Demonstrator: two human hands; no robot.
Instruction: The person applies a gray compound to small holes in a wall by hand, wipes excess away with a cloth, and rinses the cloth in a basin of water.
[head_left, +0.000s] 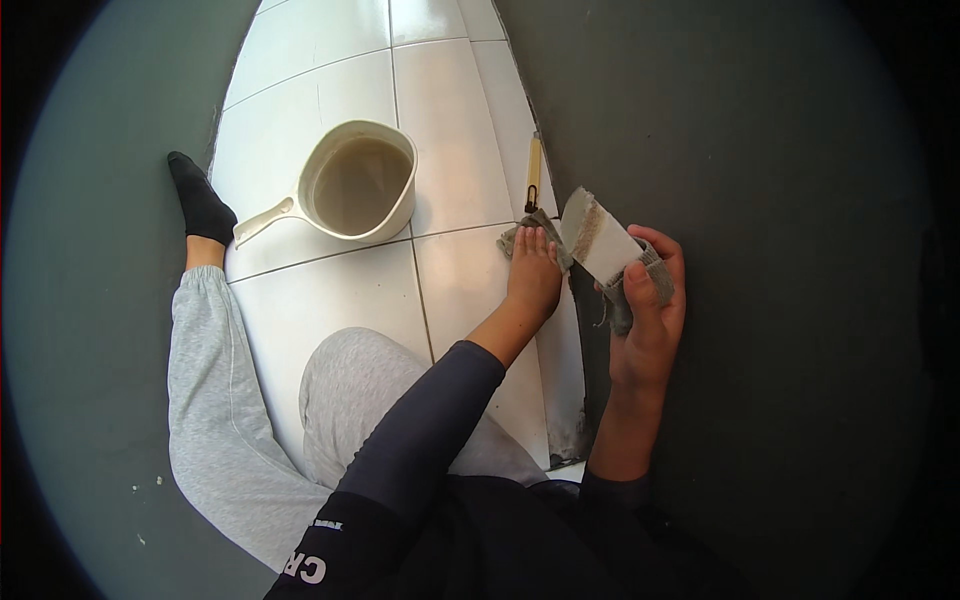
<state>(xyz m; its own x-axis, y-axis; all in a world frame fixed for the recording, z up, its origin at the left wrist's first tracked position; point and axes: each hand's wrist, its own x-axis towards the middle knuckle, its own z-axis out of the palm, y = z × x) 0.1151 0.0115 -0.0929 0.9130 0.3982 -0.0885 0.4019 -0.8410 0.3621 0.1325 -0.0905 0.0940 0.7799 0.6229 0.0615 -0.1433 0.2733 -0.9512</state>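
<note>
On the white tiles, my left hand [536, 272] lies with its fingers stretched flat over a crumpled grey rag [508, 243]. My right hand [652, 310], to the right, is closed around a flat white piece [608, 252] with a brown band and a rough upper edge; what it is made of I cannot tell. A second grey cloth [660, 278] is bunched in the same grip, against the piece's lower end. Just beyond the left fingertips lies a utility knife [533, 175] with a yellowish handle. The left palm hides part of the rag.
A cream dipper [405, 205] with murky water [362, 188] stands on the tiles [320, 290] to the left, its handle pointing left. Dark grey floor [780, 250] borders the tiled strip on both sides. My bent legs in grey trousers [225, 370] occupy the near left.
</note>
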